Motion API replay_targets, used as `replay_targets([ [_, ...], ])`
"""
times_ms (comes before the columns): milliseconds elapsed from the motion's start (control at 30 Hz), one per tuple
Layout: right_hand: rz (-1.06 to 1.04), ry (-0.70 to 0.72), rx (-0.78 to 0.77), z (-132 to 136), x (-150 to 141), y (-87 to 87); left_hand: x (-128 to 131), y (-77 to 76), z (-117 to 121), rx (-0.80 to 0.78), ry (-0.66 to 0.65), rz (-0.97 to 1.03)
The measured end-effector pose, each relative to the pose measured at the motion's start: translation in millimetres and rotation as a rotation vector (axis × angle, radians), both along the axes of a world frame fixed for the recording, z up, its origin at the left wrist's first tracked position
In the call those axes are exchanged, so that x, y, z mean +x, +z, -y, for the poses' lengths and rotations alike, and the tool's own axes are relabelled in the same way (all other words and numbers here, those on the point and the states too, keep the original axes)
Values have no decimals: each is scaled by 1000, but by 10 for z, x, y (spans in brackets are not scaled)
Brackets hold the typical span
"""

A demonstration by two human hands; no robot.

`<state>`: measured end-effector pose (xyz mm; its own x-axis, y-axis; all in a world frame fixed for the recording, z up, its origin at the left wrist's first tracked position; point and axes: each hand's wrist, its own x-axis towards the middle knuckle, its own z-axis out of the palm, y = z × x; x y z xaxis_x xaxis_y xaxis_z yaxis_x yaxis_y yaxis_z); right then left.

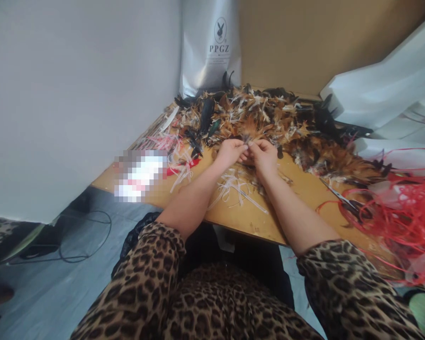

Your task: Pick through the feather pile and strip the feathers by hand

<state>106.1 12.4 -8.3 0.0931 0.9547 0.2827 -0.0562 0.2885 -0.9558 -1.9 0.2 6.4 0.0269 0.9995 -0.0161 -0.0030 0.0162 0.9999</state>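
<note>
My left hand (233,152) and my right hand (265,158) meet over the wooden table, fingertips pinched together. Between them they grip the base of a small bunch of brown feathers (251,128), whose fluffy ends fan out away from me. Just beyond lies a wide heap of brown and black feathers (279,111). Thin white strips (230,186) are scattered on the tabletop under my forearms. Whether a thread or strip is also held in my fingers is too small to tell.
Scissors (345,197) lie at the right beside a tangle of red plastic ribbon (407,212). A silvery bag (212,52) stands behind the feathers. A blurred-out bright object (140,174) sits at the table's left edge. A white panel (74,94) rises at left; a cable (92,257) loops on the floor.
</note>
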Motion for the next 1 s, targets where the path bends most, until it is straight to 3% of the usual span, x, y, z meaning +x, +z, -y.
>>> replay_targets([
  [233,-10,6,-21,-13,30,35,-25,25,-19,-11,-4,85],
  [467,-107,-110,-6,-201,286,140,-168,24,-107,4,197,337],
  [600,-38,-97,-26,-220,377,209,-190,3,-123,-4,252,386],
  [800,233,24,26,-332,388,228,-186,-20,-139,14,254,398],
  [1000,875,-78,376,-332,435,329,-201,-35,-169,29,279,389],
])
